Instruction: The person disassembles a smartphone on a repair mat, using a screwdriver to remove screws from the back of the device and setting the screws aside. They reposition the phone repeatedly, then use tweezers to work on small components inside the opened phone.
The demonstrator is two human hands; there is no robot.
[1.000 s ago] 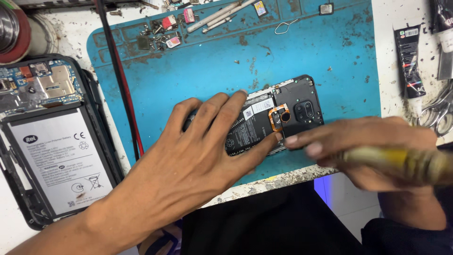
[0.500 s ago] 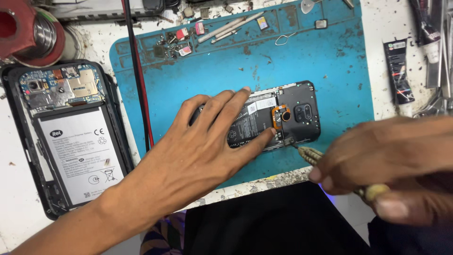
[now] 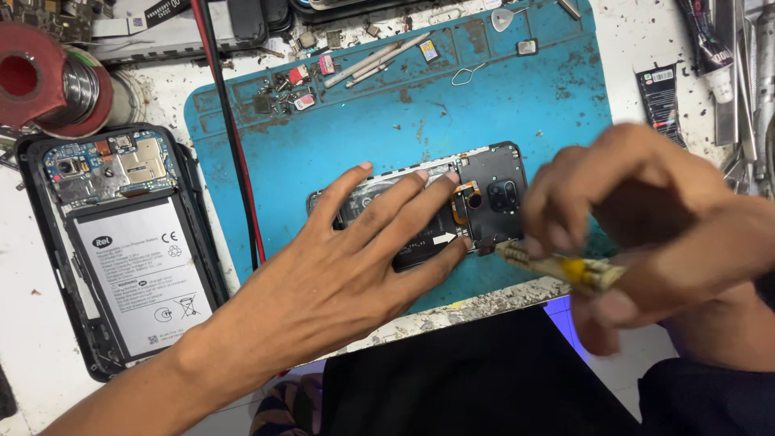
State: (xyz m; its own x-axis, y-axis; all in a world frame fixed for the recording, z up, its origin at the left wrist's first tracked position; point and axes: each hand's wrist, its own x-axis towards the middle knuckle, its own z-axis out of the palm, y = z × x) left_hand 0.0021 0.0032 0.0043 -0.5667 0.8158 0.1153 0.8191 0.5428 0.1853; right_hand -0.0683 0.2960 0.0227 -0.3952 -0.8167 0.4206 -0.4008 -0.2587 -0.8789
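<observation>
The worktop (image 3: pixel 24 266) is white and speckled with dirt, and a blue mat (image 3: pixel 339 137) covers most of its middle, its near edge running along the worktop's front edge. On the worktop's left side, off the mat, lies an opened spare phone (image 3: pixel 121 250), back cover off, with a white battery (image 3: pixel 141 274) below its circuit board. A red solder spool (image 3: pixel 40 81) sits at the far left corner. A black-and-red cable (image 3: pixel 234 145) runs from the far edge down across the mat's left part.

The phone (image 3: pixel 492 194) being worked on lies flat near the mat's front edge, a dark opened handset with its camera cluster toward the right end. The left hand (image 3: pixel 339 274) is spread flat over the phone's left half, fingers apart and pressing down, fingertips reaching up to the orange ring beside the camera. The right hand (image 3: pixel 646 218) (blurred) hovers over the mat's front right corner, fingers closed around a yellowish screwdriver (image 3: pixel 565 266), whose tip points left at the phone's near right corner; whether it touches I cannot tell.

Along the mat's far edge lie tweezers (image 3: pixel 379 58) and, left of them, a scatter of small parts (image 3: pixel 291 85). A black sachet (image 3: pixel 660 101) lies on the worktop just past the mat's right edge.
</observation>
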